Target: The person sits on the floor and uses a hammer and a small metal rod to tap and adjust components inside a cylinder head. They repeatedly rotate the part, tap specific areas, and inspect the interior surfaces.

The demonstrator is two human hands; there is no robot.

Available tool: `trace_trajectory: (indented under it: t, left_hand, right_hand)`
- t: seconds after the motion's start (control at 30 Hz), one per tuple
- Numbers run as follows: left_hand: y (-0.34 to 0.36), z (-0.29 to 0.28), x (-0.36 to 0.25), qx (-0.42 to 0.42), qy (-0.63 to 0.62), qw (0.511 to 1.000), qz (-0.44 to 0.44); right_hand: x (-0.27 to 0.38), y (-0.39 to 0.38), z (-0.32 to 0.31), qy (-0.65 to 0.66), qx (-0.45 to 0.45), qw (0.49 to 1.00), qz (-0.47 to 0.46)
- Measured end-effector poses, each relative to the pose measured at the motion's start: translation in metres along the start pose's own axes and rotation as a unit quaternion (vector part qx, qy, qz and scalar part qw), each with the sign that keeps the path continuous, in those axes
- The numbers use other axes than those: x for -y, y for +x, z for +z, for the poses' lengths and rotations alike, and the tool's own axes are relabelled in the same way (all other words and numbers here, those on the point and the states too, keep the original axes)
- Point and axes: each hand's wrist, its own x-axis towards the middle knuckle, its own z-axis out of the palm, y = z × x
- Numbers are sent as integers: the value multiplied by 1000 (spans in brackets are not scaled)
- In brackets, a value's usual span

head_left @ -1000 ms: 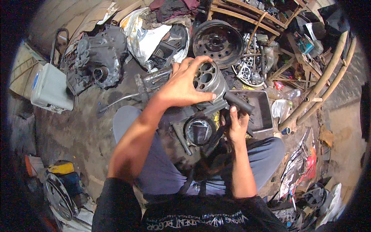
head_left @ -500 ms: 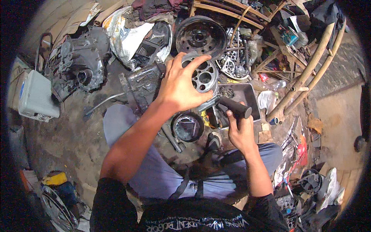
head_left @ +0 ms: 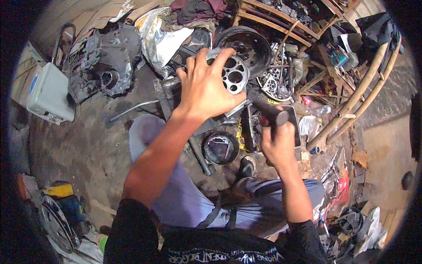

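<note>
Head cam: my left hand [head_left: 203, 88] has fingers spread wide, gripping a round holed metal part [head_left: 238, 71] near the black wheel [head_left: 257, 48]. Right hand's [head_left: 280, 143] curled round a blurry dark hammer-like tool [head_left: 280, 117].

On your left — pale grey box [head_left: 53, 94] stood on floor, bulky dark gear casing [head_left: 103, 64] just beside it. Ahead of you lay white sack [head_left: 160, 46], dark red cloth [head_left: 200, 9] and black wheel rim [head_left: 258, 49]. On your right, bamboo poles [head_left: 353, 100] slanted near clear plastic bottle [head_left: 324, 110]. Behind left, yellow object [head_left: 59, 189] — kind unclear — lay near spoked wheel cover [head_left: 56, 224].
</note>
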Motion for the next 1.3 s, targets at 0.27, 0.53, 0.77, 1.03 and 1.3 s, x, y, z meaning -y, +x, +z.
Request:
trace_trajectory:
  t: [0.27, 0.53, 0.77, 1.03, 1.3]
  left_hand:
    - [0, -11, -5, -40, 55, 998, -5]
    - [5, -17, 9, -52, 43, 997, -37]
    - [3, -11, -3, -62, 83, 994, -21]
    - [8, -21, 8, -50, 10, 997, -61]
    - [-2, -13, -4, -82, 110, 990, -22]
  right_hand:
    - [3, 5, 33, -64, 45, 996, 50]
    - [52, 15, 0, 31, -52, 996, -66]
    - [31, 10, 31, -100, 95, 989, 51]
    - [59, 19, -10, 18, -73, 994, -78]
    - [23, 5, 32, -135, 137, 979, 71]
